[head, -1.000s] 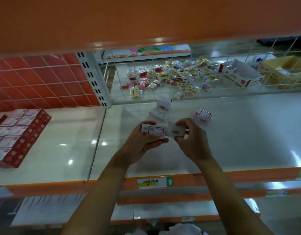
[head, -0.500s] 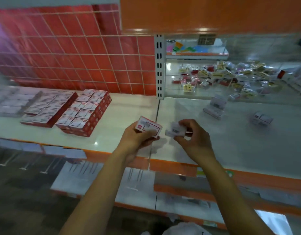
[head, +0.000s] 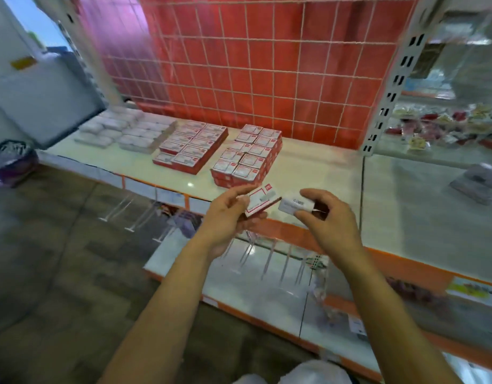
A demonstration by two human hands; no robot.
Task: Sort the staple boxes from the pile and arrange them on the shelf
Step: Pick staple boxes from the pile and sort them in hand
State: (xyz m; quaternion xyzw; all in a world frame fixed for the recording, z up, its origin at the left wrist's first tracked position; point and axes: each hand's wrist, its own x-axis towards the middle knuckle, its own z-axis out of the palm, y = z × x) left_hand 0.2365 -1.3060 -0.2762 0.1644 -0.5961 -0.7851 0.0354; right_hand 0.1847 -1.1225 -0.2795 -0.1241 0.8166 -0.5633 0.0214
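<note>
— Stock on shelf, from left?
— White packs, then stacked staple boxes, flat, in rows.
— Held?
— Pinched in left hand: red-bordered staple box, white-faced, over shelf front. Pinched in right hand: white barcoded box, just beside.
— Handling?
— Probably stiff card, small, dense for size. Best gripped across long edges, thumb opposite fingers.
— Pile?
— Far right, blurred.

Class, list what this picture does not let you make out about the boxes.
Head view throughout:
1. Print on the red-bordered box in the left hand: too blurred to read.
2. White box: far end hidden by the right hand.
3. Pile at right: blurred, cut by the edge; count unclear.
</note>
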